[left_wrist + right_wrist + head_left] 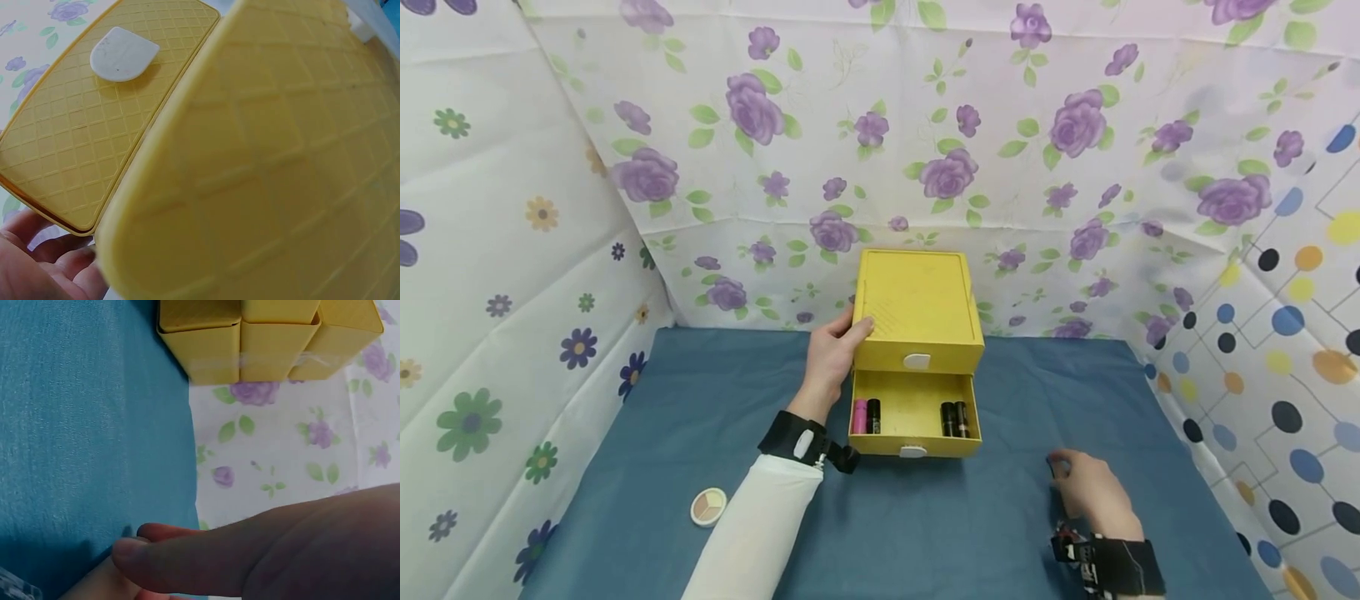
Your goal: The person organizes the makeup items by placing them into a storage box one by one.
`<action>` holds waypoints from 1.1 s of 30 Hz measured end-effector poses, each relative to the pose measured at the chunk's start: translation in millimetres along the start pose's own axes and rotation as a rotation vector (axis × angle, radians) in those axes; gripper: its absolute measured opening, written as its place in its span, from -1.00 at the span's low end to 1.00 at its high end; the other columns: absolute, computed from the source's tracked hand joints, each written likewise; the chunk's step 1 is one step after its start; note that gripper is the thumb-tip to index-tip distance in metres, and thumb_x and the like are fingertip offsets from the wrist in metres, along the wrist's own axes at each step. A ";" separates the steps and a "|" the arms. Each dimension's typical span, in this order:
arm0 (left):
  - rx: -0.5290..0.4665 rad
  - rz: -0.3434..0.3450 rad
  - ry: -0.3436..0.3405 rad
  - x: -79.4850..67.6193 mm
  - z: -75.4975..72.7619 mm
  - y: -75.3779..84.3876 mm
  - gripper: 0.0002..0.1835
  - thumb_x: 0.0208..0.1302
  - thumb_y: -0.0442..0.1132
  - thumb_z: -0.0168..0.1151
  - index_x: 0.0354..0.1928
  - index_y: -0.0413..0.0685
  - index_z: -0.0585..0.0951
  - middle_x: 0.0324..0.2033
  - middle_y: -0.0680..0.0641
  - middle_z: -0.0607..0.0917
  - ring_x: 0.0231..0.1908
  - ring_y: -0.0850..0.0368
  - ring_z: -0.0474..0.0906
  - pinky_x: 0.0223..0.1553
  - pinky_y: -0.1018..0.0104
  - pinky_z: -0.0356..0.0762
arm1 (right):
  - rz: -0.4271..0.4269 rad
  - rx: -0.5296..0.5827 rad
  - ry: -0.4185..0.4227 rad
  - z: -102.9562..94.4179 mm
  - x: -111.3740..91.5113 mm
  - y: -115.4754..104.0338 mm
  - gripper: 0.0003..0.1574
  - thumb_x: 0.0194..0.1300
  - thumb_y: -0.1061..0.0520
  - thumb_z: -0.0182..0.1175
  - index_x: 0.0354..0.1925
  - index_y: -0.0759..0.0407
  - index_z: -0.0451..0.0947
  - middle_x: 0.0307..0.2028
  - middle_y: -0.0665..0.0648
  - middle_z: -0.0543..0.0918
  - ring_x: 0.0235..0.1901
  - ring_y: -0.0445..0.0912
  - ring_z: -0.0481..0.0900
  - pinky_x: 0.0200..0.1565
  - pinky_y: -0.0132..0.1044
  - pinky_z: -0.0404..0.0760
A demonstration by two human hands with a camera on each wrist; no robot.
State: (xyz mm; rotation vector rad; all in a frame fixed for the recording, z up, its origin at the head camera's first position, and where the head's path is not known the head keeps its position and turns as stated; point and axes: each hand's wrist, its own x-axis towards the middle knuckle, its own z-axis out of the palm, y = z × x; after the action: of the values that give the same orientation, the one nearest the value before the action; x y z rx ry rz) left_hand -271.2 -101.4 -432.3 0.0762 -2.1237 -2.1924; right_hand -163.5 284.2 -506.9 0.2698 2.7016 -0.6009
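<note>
A yellow two-drawer box [917, 300] stands against the back cloth, its lower drawer [917, 450] pulled out and its upper one closed. Inside the lower drawer, a pink tube [860, 417] and a black tube [873, 416] stand at the left; two dark tubes [955, 419] are at the right. My left hand [829, 358] grips the box's left side, thumb on the top edge. Low over the cloth on the right, my right hand [1093, 492] pinches a small dark object [1050, 468] between thumb and fingers; most of it is hidden.
A round palette with a white rim [708, 507] lies on the blue cloth [925, 533], left of my left forearm. Flowered sheets [887, 167] hang behind and at the left, and a dotted sheet [1285, 375] stands at the right.
</note>
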 end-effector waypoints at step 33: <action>-0.016 0.000 0.001 1.3 0.3 -2.2 -0.31 0.23 0.17 0.35 0.38 0.22 0.42 0.36 0.11 0.42 0.29 0.20 0.31 0.29 0.13 0.38 | 0.020 0.051 0.050 6.1 11.3 1.0 -0.56 0.36 0.26 0.13 0.19 0.27 0.53 -0.15 0.31 0.59 -0.48 0.01 0.48 -0.43 -0.08 0.43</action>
State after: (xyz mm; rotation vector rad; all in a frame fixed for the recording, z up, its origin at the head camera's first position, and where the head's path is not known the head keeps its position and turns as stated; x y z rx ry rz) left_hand -272.5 -101.1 -434.4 0.0757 -2.1055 -2.2086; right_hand -171.7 283.6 -516.8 0.3296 2.7310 -0.6663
